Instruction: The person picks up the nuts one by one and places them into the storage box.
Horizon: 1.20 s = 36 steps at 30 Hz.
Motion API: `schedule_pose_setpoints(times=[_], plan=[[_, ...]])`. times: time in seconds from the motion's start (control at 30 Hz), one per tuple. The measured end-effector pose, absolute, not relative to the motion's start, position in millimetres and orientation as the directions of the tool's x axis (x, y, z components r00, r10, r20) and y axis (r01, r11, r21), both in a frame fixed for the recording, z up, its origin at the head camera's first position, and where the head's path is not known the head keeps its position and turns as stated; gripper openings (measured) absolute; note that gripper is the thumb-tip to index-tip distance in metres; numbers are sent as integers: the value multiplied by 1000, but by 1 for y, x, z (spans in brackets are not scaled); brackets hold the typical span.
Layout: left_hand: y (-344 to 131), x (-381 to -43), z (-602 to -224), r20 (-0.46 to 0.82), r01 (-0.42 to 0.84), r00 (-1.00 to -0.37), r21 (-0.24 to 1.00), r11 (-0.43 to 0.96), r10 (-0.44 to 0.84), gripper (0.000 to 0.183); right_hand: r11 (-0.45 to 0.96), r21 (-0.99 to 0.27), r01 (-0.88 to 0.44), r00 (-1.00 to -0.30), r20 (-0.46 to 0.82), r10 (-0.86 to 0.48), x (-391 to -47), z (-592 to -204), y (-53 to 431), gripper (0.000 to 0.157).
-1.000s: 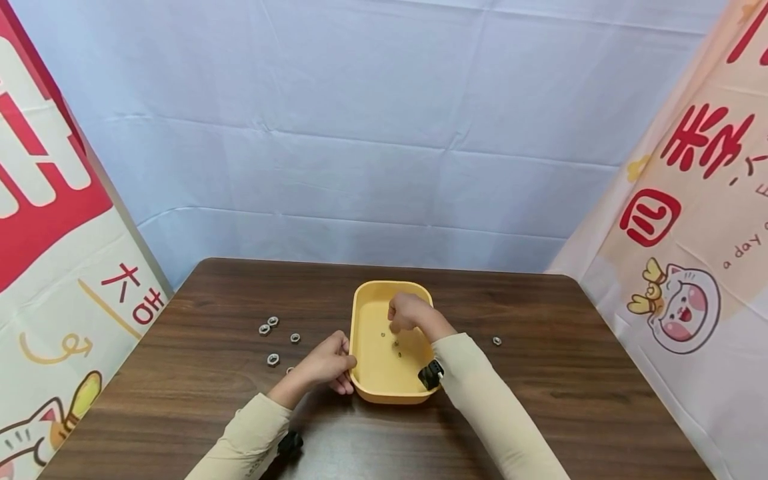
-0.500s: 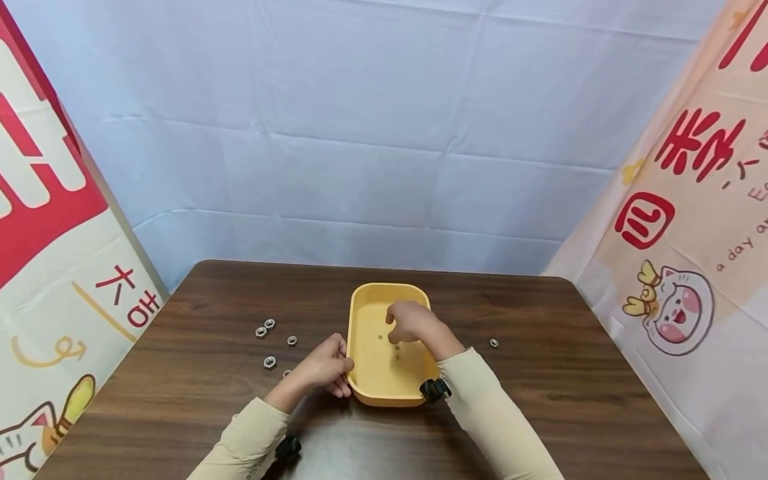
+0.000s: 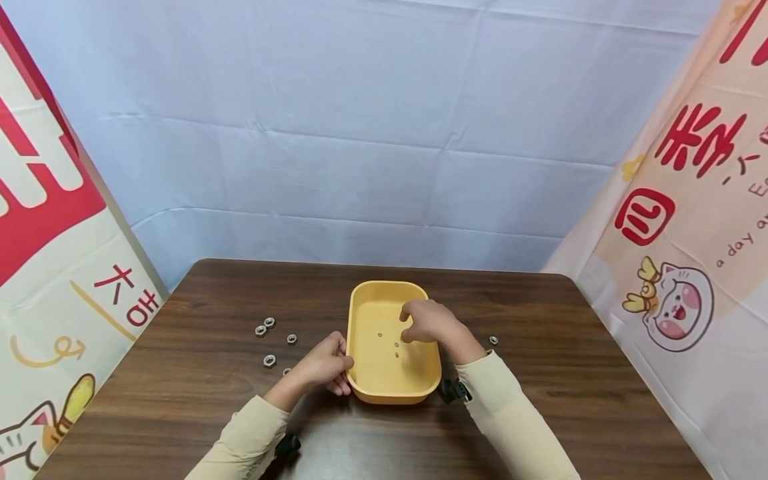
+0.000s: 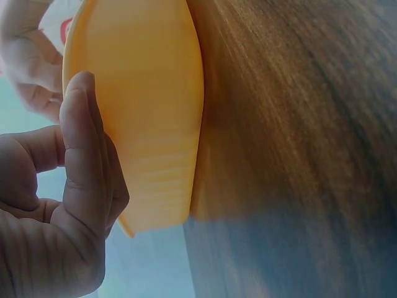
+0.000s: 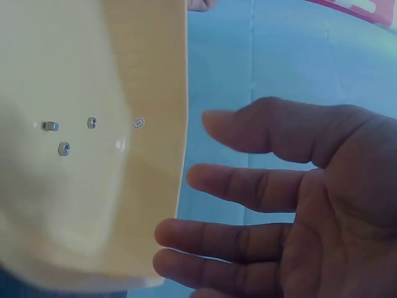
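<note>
A yellow rectangular tray stands on the wooden table. At its left rim my left hand grips the wall; the left wrist view has that hand's fingers along the tray's outer side. Over the right half of the tray, my right hand hovers with fingers parted and nothing between them, as the right wrist view confirms. Small metal nuts lie on the tray floor, among them one nut left of the fingers in that view. A small round shiny spot shows nearer the tray wall; what it is, I cannot tell.
Several larger nuts lie left of the tray, including one hex nut near my left forearm. Another nut lies on the table to the right, close to my right sleeve. A pale cloth hangs behind the table.
My right hand has lifted from low in the tray and moved right, its fingers spreading apart. My left hand keeps its hold on the tray's rim.
</note>
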<state>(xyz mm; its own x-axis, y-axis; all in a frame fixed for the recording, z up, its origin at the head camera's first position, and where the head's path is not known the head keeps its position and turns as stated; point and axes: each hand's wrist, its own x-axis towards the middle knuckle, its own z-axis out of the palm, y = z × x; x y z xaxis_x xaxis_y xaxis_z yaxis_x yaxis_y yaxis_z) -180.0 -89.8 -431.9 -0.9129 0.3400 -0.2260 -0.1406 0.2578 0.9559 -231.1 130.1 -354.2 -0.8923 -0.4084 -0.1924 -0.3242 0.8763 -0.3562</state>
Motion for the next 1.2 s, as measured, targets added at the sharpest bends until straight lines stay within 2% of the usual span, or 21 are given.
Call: schedule_pose_setpoints(times=[0.43, 1.2], plan=[[-92, -179, -432, -229, -152, -905, 962, 228, 359, 17, 872, -362, -329, -877, -224, -424, -220, -348, 149, 32], [-93, -186, -432, -211, -146, -899, 971, 190, 385, 19, 880, -410, -240, -902, -242, -358, -239, -363, 222, 36]])
